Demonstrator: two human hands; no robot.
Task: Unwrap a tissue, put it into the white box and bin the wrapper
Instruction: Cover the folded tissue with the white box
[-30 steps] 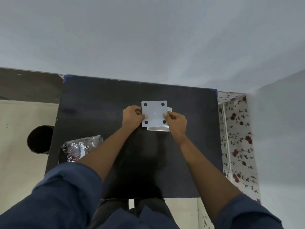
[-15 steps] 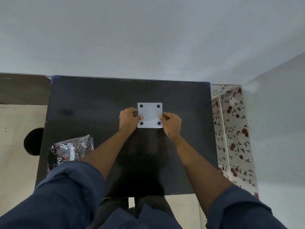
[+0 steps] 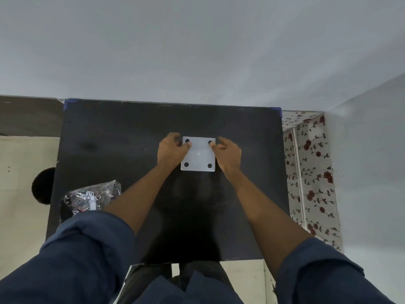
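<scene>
1. Pale grey wall [image 3: 197, 47] fills the upper half of the head view; below it a black table [image 3: 122, 132] runs square to the wall, with blue tape at its two far corners.
2. Right of the table hangs a cloth [image 3: 311, 167] printed with red roses; left of it lies cream floor [image 3: 19, 194] and a round black bin [image 3: 42, 186], just beside the table's left edge.
3. On the table's middle, toward the far side, sits the white box [image 3: 198, 154], a square face up with four black dots, one near each corner (feet, maybe; I cannot tell).
4. Left hand [image 3: 172, 151] rests against the box's left side, fingers curled, thumb pressed on the far-left corner by the dot.
5. Right hand [image 3: 228, 154] sits at the box's right side, thumb touching the far-right corner, the other fingers loosely curled and spread away from the box. Whether either hand truly grips the box or only touches it I cannot tell.
6. Near the table's left front lies a crinkled pack [image 3: 92, 197], dark plastic with a white label, partly hidden by the left blue sleeve [image 3: 83, 255]. It is well apart from the box.
7. Both forearms are bare; the right sleeve [image 3: 324, 275] is also blue.
</scene>
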